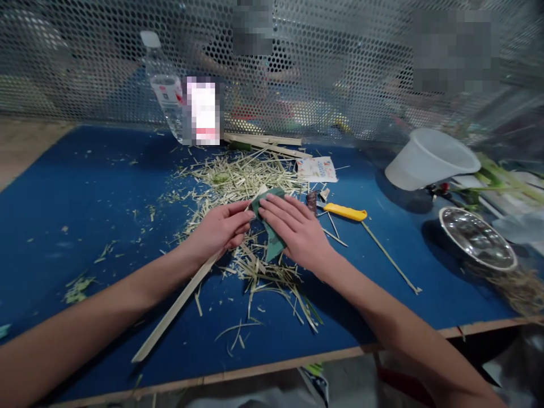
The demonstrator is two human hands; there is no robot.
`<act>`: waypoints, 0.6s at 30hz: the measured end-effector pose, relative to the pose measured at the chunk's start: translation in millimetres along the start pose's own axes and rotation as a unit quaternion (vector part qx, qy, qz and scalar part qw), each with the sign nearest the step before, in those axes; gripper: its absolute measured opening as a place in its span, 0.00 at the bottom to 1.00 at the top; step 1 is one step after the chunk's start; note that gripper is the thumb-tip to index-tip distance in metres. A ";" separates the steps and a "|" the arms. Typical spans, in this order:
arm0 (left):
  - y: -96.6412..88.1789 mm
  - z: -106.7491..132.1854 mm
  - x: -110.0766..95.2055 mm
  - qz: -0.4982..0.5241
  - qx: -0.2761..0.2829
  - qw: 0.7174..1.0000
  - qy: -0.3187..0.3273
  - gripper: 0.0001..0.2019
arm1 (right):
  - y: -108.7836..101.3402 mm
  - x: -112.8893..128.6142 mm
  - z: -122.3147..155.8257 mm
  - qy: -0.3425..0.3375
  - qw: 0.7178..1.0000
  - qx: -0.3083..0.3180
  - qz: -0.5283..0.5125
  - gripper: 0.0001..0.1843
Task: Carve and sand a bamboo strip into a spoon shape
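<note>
The right hand (pixel 293 229) lies open and flat, with its fingers pressed on a folded green strip (pixel 270 221). The left hand (pixel 219 226) is half curled at the strip's other side, but I cannot tell if it is gripping. The strip sits between the hands, above the blue counter (pixel 85 170). It may be a leaf. It looks light, thin and soft, so it would bend easily, and its folded middle looks like the best place to hold it. A long wooden stick (pixel 174 306) lies under the left hand. Dry grass shreds (pixel 242 178) are scattered around. A yellow utility knife (pixel 342 211) lies to the right, and a metal bowl (pixel 478 238) sits farther off.
</note>
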State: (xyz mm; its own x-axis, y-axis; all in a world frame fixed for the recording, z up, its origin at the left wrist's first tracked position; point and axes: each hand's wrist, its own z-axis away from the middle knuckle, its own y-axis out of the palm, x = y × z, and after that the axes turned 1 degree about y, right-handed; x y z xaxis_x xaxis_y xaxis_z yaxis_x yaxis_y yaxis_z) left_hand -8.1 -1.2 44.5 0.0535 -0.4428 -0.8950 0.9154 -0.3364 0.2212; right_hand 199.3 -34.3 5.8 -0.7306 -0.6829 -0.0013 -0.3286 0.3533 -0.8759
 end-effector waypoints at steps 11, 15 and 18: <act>-2.3 5.0 -5.5 -0.035 0.061 0.997 -0.031 0.09 | -8.6 -21.6 4.7 -0.003 0.996 0.073 -0.052 0.53; -3.1 1.8 -3.4 -0.073 0.044 0.996 -0.028 0.12 | -8.7 -15.5 4.2 -0.002 0.995 0.087 -0.058 0.51; -7.1 -2.9 -0.5 -0.078 0.033 0.996 -0.022 0.12 | -11.1 -15.8 7.1 0.010 0.996 0.034 -0.087 0.42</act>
State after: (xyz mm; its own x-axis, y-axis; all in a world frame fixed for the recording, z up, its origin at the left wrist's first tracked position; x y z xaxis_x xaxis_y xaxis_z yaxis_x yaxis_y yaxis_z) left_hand -13.5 3.8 42.3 -0.1070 -0.4165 -0.9028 0.8826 -0.4579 0.1067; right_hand 218.7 -31.9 12.1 -0.6781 -0.7170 0.1616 -0.4096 0.1860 -0.8931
